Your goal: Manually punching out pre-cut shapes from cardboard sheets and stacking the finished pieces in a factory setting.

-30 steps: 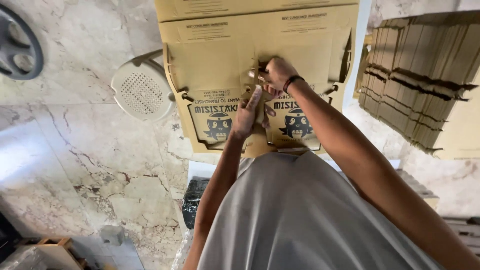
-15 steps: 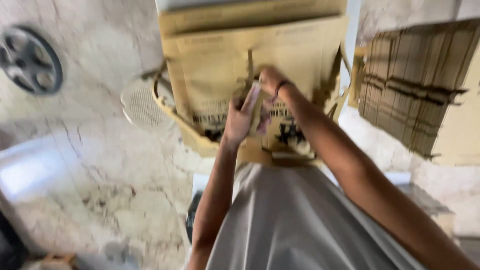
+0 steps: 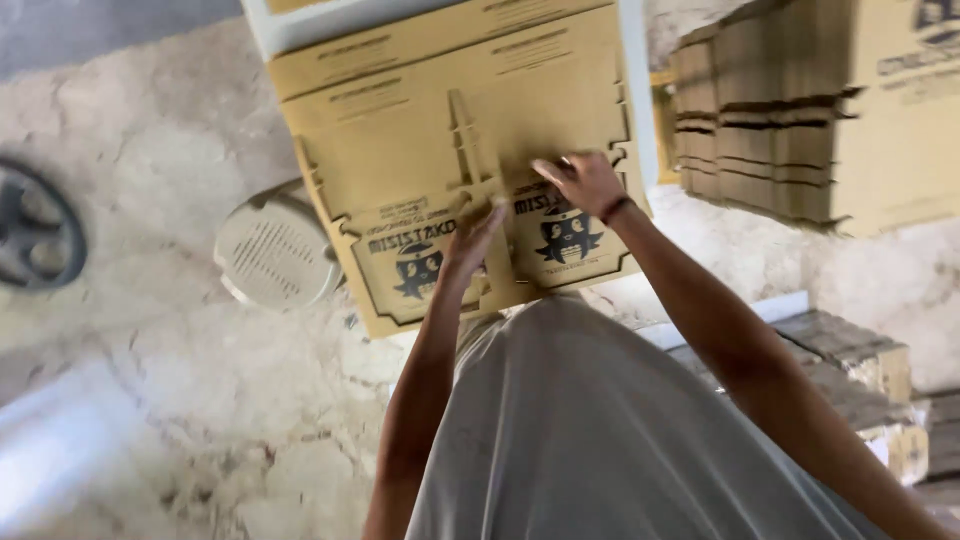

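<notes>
A flat brown die-cut cardboard box blank (image 3: 420,150), printed with two dark cartoon figures, lies on top of a stack of like blanks in front of me. My left hand (image 3: 470,240) rests flat on its near edge between the two printed panels, fingers stretched out. My right hand (image 3: 585,180), with a dark band at the wrist, presses fingers down on the blank just right of the centre slot. Neither hand wraps around anything that I can see. My grey shirt (image 3: 600,430) fills the lower middle of the view.
A round pale perforated stool seat (image 3: 275,250) stands left of the blanks on the marble floor (image 3: 150,400). A dark wheel-like object (image 3: 35,230) lies at far left. Tall stacks of folded cardboard (image 3: 790,120) rise at right, with lower bundles (image 3: 860,370) beside me.
The view has swung and sharpened after a blur. My right hand slid right along the blank, and my left hand has flattened onto the near edge.
</notes>
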